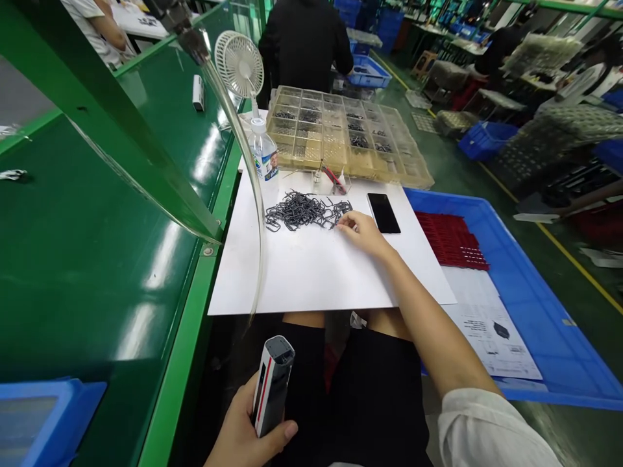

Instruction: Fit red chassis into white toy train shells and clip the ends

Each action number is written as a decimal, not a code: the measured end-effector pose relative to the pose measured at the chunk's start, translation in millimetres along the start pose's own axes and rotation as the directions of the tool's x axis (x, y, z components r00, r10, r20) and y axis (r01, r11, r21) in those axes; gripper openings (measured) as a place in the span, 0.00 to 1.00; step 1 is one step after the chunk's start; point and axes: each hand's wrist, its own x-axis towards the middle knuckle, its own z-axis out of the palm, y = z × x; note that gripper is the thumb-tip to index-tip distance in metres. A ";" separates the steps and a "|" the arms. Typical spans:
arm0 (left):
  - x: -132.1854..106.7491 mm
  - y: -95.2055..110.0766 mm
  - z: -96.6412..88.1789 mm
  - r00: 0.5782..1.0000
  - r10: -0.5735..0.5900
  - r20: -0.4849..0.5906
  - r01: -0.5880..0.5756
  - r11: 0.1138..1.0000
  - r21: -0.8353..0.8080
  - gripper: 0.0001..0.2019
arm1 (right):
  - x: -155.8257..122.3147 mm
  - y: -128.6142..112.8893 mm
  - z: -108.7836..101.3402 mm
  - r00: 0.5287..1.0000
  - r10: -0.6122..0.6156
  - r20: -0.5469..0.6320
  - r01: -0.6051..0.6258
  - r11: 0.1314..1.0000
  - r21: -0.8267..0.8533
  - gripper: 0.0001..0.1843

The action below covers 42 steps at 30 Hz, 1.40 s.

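Your right hand: fingers slightly apart, empty, on white board, just beside dark bent-wire pile near far edge | Your left hand: fingers clamped on white-and-grey handheld device, below near edge

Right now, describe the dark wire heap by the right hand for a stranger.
A white board lies beside the green workbench. Below a clear compartmented tray, left of a black smartphone, sits a tangle of dark grey bent wire pieces, the board's only loose heap, with the right hand at its end.
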 end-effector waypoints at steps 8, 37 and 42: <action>-5.9 -3.0 -2.3 1.000 0.024 0.003 -0.024 0.988 0.155 0.38 | -1.0 5.5 -2.1 0.994 0.015 -0.112 -0.012 0.999 0.032 0.08; -9.6 34.4 6.5 0.999 0.038 0.026 -0.046 0.909 0.415 0.29 | -147.1 -99.0 37.8 0.982 -0.179 -0.065 0.191 0.933 0.305 0.12; -5.6 40.3 6.6 0.995 0.051 0.092 -0.085 0.903 0.422 0.23 | -196.5 -154.3 32.1 0.966 -0.227 0.120 0.145 0.867 0.477 0.14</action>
